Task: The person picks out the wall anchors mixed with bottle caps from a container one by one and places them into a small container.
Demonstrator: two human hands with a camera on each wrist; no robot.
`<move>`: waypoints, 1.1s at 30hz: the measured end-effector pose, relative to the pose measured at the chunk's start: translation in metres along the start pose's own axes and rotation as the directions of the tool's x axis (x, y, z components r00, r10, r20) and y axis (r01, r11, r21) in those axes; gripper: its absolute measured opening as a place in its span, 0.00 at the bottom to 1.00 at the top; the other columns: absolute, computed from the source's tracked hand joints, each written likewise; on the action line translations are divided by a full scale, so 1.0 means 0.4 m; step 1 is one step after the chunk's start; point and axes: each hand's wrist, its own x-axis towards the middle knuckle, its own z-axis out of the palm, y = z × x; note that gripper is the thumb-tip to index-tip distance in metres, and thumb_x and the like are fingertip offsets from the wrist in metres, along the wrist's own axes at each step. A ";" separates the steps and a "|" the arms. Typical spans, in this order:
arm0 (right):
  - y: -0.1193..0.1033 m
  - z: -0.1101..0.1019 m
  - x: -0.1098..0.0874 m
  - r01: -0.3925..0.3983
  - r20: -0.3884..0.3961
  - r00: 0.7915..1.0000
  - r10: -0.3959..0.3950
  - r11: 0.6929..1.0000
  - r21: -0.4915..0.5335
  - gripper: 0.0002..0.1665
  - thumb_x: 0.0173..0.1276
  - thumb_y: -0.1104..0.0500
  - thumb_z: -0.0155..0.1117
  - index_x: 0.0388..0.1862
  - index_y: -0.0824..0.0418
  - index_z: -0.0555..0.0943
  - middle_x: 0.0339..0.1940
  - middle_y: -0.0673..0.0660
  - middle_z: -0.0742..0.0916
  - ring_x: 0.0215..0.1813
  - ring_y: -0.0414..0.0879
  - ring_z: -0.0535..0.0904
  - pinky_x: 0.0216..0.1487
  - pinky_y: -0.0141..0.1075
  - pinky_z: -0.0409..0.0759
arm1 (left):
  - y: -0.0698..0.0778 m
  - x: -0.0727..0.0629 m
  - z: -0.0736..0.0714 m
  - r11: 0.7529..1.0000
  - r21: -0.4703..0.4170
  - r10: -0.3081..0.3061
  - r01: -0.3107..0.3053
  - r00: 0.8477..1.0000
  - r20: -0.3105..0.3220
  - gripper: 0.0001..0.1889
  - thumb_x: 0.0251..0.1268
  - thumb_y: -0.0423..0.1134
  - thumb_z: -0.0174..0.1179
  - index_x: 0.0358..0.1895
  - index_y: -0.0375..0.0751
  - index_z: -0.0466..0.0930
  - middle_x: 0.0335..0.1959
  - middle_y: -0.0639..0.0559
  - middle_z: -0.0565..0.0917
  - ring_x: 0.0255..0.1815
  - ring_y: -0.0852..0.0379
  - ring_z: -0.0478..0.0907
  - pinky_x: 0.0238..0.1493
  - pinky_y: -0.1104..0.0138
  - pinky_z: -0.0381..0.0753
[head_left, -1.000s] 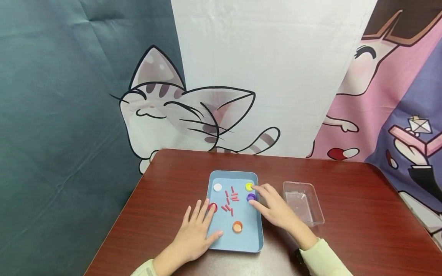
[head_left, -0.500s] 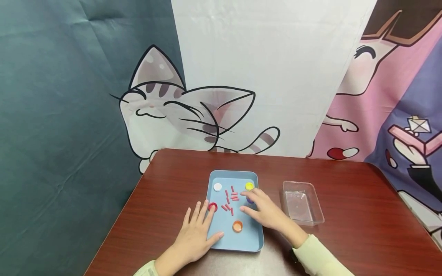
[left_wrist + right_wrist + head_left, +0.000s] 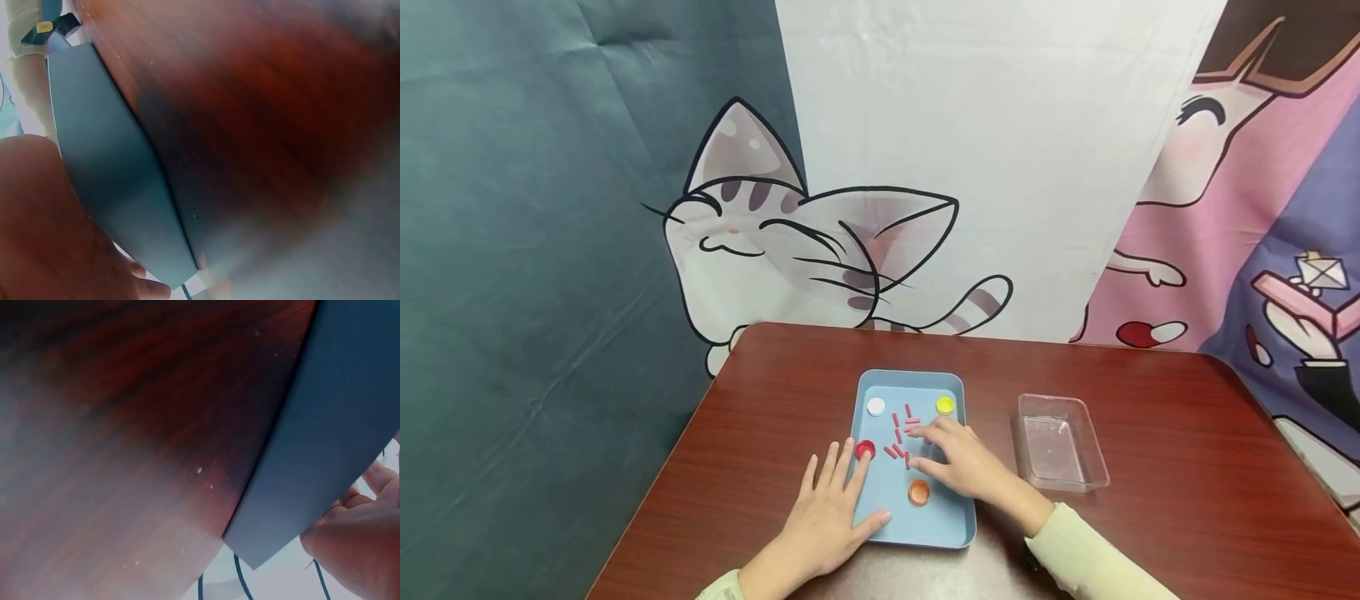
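Note:
My left hand (image 3: 823,521) lies over the left edge of a light blue tray (image 3: 936,529), fingers spread, its index fingertip at a small round red cap (image 3: 863,446). My right hand (image 3: 966,462) reaches over the tray's right edge; its thumb and index finger are apart, with the tips right at several short red sticks (image 3: 891,452). White (image 3: 876,406), yellow (image 3: 945,405) and orange (image 3: 919,492) caps sit in the tray. The purple cap is hidden under my right hand. Both wrist views show mostly the tray's outer wall (image 3: 112,156).
A clear plastic box (image 3: 1060,446) stands right of the tray, beside my right forearm. Everything is on a dark red-brown wooden table (image 3: 760,400). Behind its far edge hangs a cloth backdrop (image 3: 1000,125) with a cartoon cat.
My right hand has moved left and nearer from the yellow and purple caps to the red sticks, covering the purple cap. My left hand stays in place.

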 end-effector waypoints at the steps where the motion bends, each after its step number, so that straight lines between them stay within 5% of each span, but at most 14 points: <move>1: 0.000 0.001 0.002 -0.001 0.002 1.000 0.001 1.000 -0.001 0.25 0.66 0.47 0.73 0.59 0.55 0.84 0.42 0.52 0.83 0.44 0.45 0.79 0.46 0.43 0.71 | 0.001 -0.001 0.001 1.000 0.000 0.003 -0.003 1.000 -0.004 0.45 0.71 0.71 0.47 0.80 0.43 0.58 0.82 0.37 0.53 0.81 0.34 0.49 0.74 0.35 0.47; 24: -0.029 0.020 0.033 -0.055 0.068 0.995 0.068 0.983 -0.172 0.19 0.56 0.48 0.80 0.45 0.51 0.88 0.36 0.49 0.83 0.38 0.44 0.78 0.39 0.42 0.71 | 0.004 -0.016 -0.009 0.999 -0.037 -0.003 0.004 0.999 0.035 0.46 0.69 0.73 0.47 0.80 0.46 0.58 0.82 0.37 0.51 0.81 0.34 0.47 0.74 0.35 0.48; 33: -0.041 0.019 0.039 -0.085 0.086 0.991 0.105 0.974 -0.208 0.20 0.55 0.47 0.82 0.45 0.51 0.90 0.36 0.48 0.82 0.39 0.44 0.78 0.39 0.41 0.71 | 0.004 -0.020 0.000 0.999 -0.051 0.015 -0.016 1.000 -0.008 0.45 0.69 0.70 0.51 0.79 0.44 0.60 0.81 0.35 0.53 0.80 0.31 0.49 0.73 0.33 0.50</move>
